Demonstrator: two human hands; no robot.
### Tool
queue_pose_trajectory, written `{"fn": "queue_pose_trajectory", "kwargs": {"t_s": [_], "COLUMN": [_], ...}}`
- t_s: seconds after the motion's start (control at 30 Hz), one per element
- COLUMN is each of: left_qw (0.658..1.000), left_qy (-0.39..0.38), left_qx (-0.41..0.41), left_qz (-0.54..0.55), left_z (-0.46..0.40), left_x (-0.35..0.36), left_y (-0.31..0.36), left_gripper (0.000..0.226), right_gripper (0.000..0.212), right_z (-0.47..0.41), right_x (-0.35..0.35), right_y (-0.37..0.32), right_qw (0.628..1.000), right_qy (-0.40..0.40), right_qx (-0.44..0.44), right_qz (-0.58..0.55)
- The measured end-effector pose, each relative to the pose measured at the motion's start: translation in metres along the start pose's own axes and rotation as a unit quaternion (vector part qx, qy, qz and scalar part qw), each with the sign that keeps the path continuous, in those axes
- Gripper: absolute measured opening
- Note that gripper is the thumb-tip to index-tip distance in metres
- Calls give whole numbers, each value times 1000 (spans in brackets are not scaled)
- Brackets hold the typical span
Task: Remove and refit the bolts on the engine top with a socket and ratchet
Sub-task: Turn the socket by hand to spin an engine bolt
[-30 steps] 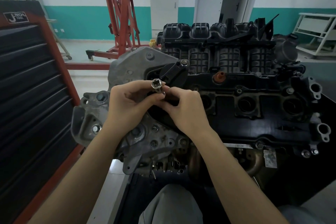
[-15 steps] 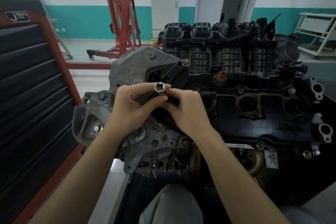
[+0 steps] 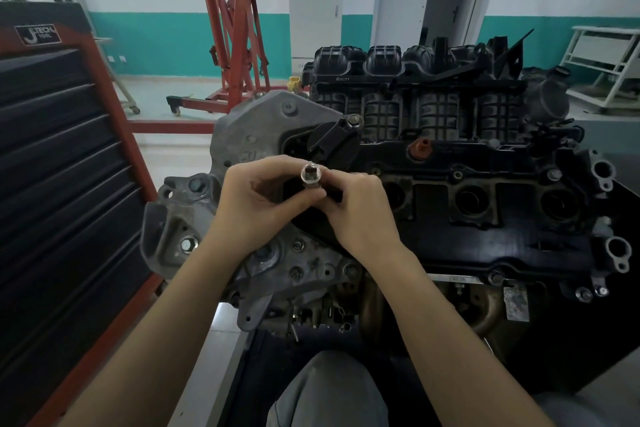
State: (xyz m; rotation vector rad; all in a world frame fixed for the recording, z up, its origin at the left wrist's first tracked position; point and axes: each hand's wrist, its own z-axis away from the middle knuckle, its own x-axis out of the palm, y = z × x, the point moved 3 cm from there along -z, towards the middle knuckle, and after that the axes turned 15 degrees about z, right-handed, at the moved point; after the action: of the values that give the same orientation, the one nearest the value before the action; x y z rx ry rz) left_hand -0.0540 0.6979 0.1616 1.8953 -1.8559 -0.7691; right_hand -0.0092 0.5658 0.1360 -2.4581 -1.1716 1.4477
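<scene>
A small chrome socket (image 3: 311,176) stands with its square drive hole facing up, above the left end of the black engine top (image 3: 485,239). My left hand (image 3: 258,203) pinches it from the left. My right hand (image 3: 360,211) holds its lower part from the right with curled fingers; what else those fingers hold is hidden. A bolt head (image 3: 354,120) sits on the black arm just beyond my hands. No ratchet is visible.
A red and black tool cabinet (image 3: 65,184) stands close on the left. The grey timing cover (image 3: 249,135) with several bolts lies under my left forearm. A red engine hoist (image 3: 235,31) and a grey cabinet (image 3: 315,3) stand behind the engine. A white rack (image 3: 606,62) is far right.
The socket has turned in my fingers from tilted left to more upright, and both hands have shifted slightly right and up together.
</scene>
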Motion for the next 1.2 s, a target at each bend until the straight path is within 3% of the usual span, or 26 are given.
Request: {"fn": "queue_pose_trajectory", "kwargs": {"t_s": [0.13, 0.27, 0.4, 0.6, 0.77, 0.87, 1.0, 1.2], "left_qw": [998, 998, 999, 998, 998, 999, 997, 997], "left_qy": [69, 54, 25, 61, 47, 34, 78, 32], "left_qx": [-4, -21, -15, 7, -8, -8, -18, -37], "left_qz": [-7, 14, 19, -6, 46, 19, 14, 64], "left_z": [1, 2, 0, 1, 2, 1, 1, 1], "left_x": [-3, -3, -2, -2, -4, -3, -5, -3], "left_y": [2, -1, -1, 1, 0, 0, -3, -1], "left_gripper": [22, 30, 23, 28, 34, 27, 24, 31], "right_gripper": [23, 31, 26, 25, 31, 30, 26, 30], "right_z": [1, 4, 13, 14, 14, 11, 11, 7], "right_x": [-3, 5, 13, 13, 20, 19, 20, 21], "right_y": [-4, -12, -16, -16, -12, -7, -4, 1], "right_qw": [999, 998, 990, 975, 972, 969, 960, 968], "right_qy": [26, 34, 110, 213, 196, 205, 229, 163], "right_qx": [24, 23, 43, 5, -50, -51, -44, -97], "right_qz": [-29, -45, -71, -67, -121, -130, -157, -163]}}
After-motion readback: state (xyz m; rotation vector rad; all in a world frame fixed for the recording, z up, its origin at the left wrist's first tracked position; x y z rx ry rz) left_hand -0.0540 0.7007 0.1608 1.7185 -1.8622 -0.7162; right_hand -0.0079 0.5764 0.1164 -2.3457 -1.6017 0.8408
